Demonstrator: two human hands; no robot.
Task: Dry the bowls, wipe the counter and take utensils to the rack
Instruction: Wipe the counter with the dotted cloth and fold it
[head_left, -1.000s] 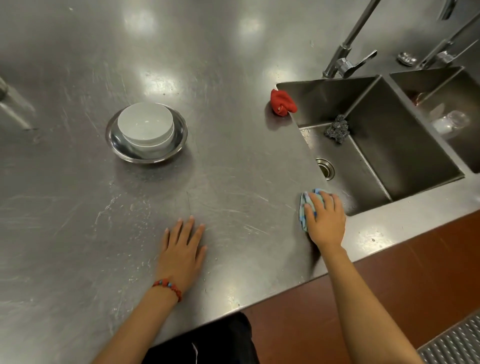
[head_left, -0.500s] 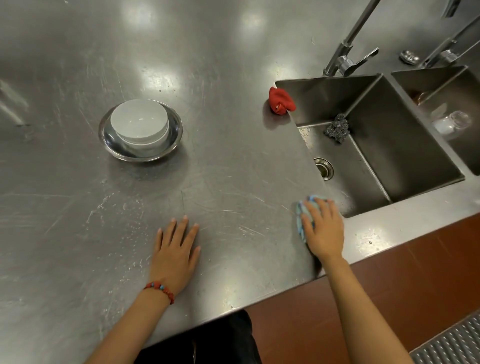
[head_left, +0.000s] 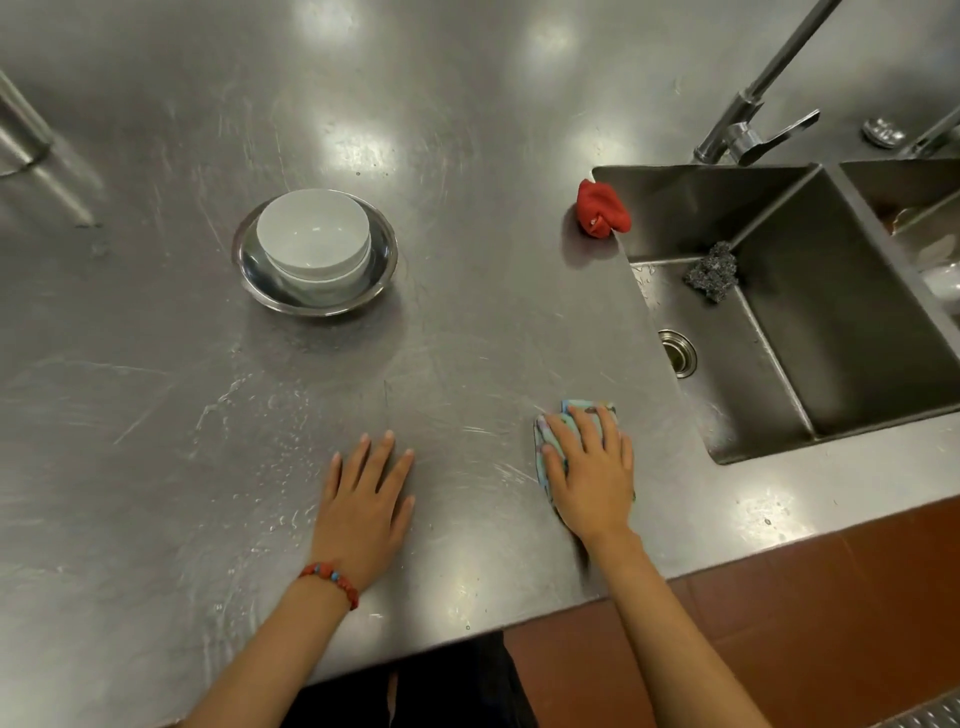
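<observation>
Scanning left to right: a blurred metal leg or bar at far left (head_left: 26, 140), can't tell what it is. Next, the stacked white bowls (head_left: 314, 241) sit inside a shallow steel bowl (head_left: 262, 291) on the steel counter (head_left: 156, 415), well away from both hands and up-left of them. Streaks and water spots show on the counter between the bowls and my left hand (head_left: 366, 512). That hand lies flat, palm down, fingers slightly spread, gripping nothing, red bead bracelet (head_left: 332, 577) at the wrist. I judge it is only bracing.

My right hand (head_left: 592, 475) presses flat on a light blue cloth (head_left: 550, 441), fingers spread over it, pinning it to the counter rather than pinching it. The cloth sits near the front edge, just left of the sink's (head_left: 779, 447) near corner. So the step in hand looks like wiping the counter.

Key relation: the wet, streaked patch lies to the left of the cloth hand, beyond the left hand, so the next sweep should run leftward along the front edge, and the left hand sits right in that path. The right hand is the one with the cloth; the left is nearer the bowls.

Further right: a red rag (head_left: 602, 210) at the sink's far corner, a dark scourer (head_left: 711, 273) in the basin, drain (head_left: 678, 353), faucet (head_left: 748, 130). No utensils or rack in view.
</observation>
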